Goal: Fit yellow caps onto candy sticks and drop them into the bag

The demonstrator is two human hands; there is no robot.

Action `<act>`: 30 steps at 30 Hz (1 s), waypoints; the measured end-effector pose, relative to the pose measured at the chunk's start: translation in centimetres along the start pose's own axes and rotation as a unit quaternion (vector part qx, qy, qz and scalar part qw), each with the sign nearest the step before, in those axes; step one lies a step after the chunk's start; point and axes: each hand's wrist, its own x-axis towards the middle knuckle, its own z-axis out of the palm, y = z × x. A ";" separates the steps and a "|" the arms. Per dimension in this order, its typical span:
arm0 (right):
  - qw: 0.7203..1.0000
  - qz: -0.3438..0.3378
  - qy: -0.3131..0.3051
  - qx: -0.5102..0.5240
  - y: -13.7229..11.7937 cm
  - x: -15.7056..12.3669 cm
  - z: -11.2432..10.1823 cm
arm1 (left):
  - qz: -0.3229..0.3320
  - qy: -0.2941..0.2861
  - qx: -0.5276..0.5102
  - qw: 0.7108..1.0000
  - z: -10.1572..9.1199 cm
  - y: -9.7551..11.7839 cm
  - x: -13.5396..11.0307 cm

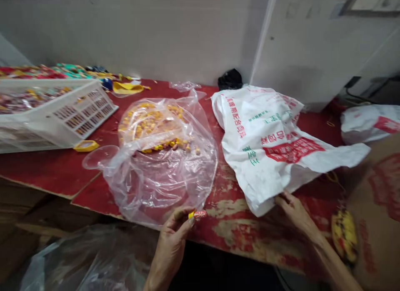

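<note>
My L hand (pixel 171 245) pinches small pink-and-yellow wrapped candy (pixel 197 214) tight, near front edge of worn red tabletop (pixel 237 237); R hand (pixel 295 211) loosely open, touching corner of white printed plastic bag (pixel 265 149).

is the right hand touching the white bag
Touching. The head view shows the fingertips of the right hand against the lower edge of the white bag, with no gap visible.
</note>
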 end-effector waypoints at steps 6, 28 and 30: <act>0.993 0.038 -0.080 0.074 -3.6 -7.6 0.0 | -0.030 -0.122 0.015 0.992 3.1 -2.9 -3.3; 0.981 -0.083 -0.167 0.059 -4.7 -10.9 8.5 | -0.047 -0.063 -0.018 0.997 2.4 -5.7 -7.5; 0.976 -0.099 -0.194 0.033 -4.7 -10.9 8.6 | -0.036 -0.070 0.008 0.997 2.3 -6.0 -7.8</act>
